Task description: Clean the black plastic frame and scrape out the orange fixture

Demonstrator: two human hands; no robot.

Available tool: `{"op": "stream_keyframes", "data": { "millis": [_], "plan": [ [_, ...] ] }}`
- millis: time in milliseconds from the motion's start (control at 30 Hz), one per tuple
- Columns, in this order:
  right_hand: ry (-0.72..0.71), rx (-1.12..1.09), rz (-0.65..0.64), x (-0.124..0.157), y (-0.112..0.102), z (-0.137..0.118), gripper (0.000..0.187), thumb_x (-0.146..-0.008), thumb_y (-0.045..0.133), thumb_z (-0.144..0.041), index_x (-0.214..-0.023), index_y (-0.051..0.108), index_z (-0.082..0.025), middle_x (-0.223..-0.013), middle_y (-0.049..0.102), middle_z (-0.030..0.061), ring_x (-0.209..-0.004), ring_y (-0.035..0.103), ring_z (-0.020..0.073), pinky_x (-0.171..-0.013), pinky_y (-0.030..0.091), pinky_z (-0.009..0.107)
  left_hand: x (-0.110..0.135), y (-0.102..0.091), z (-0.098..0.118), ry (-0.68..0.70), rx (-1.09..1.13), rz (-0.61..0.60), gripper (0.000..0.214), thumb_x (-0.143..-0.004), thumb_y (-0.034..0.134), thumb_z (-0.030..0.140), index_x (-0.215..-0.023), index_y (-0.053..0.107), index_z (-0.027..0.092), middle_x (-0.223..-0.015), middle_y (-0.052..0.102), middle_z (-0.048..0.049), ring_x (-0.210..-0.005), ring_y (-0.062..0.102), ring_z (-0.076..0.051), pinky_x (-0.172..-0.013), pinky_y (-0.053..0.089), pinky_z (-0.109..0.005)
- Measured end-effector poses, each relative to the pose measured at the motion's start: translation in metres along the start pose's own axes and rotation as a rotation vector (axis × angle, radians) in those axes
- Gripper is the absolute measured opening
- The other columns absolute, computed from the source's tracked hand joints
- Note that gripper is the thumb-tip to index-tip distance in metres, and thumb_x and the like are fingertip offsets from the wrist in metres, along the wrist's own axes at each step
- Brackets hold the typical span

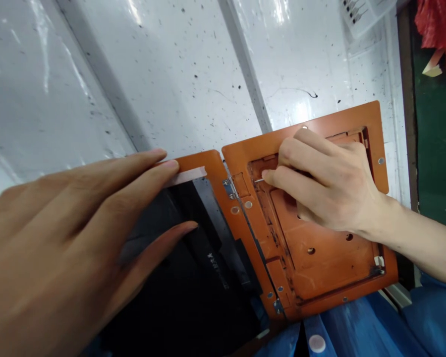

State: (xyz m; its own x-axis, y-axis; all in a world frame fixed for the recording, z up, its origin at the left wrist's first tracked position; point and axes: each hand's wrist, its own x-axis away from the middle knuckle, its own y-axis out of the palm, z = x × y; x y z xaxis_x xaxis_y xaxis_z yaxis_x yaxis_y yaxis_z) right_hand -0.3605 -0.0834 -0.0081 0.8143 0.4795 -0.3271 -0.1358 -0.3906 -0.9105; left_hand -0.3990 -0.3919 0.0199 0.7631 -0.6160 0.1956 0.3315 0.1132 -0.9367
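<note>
Your left hand flat on the black panel, grip wide, fingers spread, your right hand in the open orange jig – fingertips pinched on a thin pin in its recessed half, jig on the white tabletop.

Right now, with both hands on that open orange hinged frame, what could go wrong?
1. The right hand presses a thin metal pin into the orange tray; it may slip and scratch.
2. The left hand lies flat on the black panel, so smudging is likely.
3. The tray's near edge overhangs the white table and may tip.
</note>
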Motion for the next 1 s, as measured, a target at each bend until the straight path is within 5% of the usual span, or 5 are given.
{"op": "stream_keyframes", "data": {
  "millis": [233, 400, 733, 833, 1000],
  "plan": [
    [0.098, -0.028, -0.011, -0.001, 0.002, -0.005, 0.036, -0.11, 0.042, -0.009, -0.087, 0.069, -0.015, -0.098, 0.069, -0.0029, -0.083, 0.057, 0.0048, -0.056, 0.021, 0.029, -0.001, -0.003, 0.002, -0.056, 0.024, -0.018, 0.076, -0.097, 0.065, 0.053, -0.165, 0.031, 0.053, -0.17, 0.051, 0.002, -0.157, 0.054, -0.039, -0.138, 0.048, -0.067],
    [0.038, -0.037, -0.054, -0.001, -0.002, -0.003, 0.033, -0.11, 0.046, -0.012, -0.083, 0.066, -0.015, -0.099, 0.071, -0.0028, -0.081, 0.056, 0.0049, -0.056, 0.019, 0.03, 0.003, -0.003, 0.004, -0.037, 0.009, 0.001, 0.078, -0.098, 0.064, 0.045, -0.166, 0.028, 0.051, -0.171, 0.05, 0.0, -0.156, 0.055, -0.039, -0.136, 0.049, -0.067],
    [0.036, -0.042, -0.039, -0.003, -0.005, -0.003, 0.033, -0.11, 0.048, -0.014, -0.082, 0.063, -0.017, -0.085, 0.062, -0.003, -0.075, 0.053, 0.0058, -0.053, 0.018, 0.03, 0.013, 0.025, -0.041, 0.074, 0.033, 0.034, 0.083, -0.073, 0.082, 0.07, -0.147, 0.06, 0.042, -0.152, 0.067, 0.0004, -0.172, 0.033, -0.037, -0.138, 0.049, -0.06],
    [0.02, -0.008, -0.079, -0.002, -0.005, -0.003, 0.034, -0.111, 0.045, -0.016, -0.082, 0.062, -0.017, -0.079, 0.054, -0.0036, -0.07, 0.046, 0.0058, -0.052, 0.017, 0.03, 0.011, 0.019, -0.034, 0.08, 0.036, 0.047, 0.084, -0.076, 0.081, 0.066, -0.153, 0.055, 0.043, -0.155, 0.066, 0.0013, -0.171, 0.034, -0.037, -0.14, 0.049, -0.06],
    [0.009, -0.006, 0.038, 0.001, 0.001, -0.004, 0.031, -0.108, 0.048, -0.012, -0.081, 0.061, -0.016, -0.083, 0.058, -0.0024, -0.075, 0.05, 0.0066, -0.054, 0.015, 0.032, 0.002, 0.0, -0.005, -0.012, 0.012, -0.015, 0.077, -0.095, 0.066, 0.05, -0.166, 0.033, 0.047, -0.17, 0.052, 0.0014, -0.16, 0.052, -0.038, -0.14, 0.047, -0.065]
  ]
}}
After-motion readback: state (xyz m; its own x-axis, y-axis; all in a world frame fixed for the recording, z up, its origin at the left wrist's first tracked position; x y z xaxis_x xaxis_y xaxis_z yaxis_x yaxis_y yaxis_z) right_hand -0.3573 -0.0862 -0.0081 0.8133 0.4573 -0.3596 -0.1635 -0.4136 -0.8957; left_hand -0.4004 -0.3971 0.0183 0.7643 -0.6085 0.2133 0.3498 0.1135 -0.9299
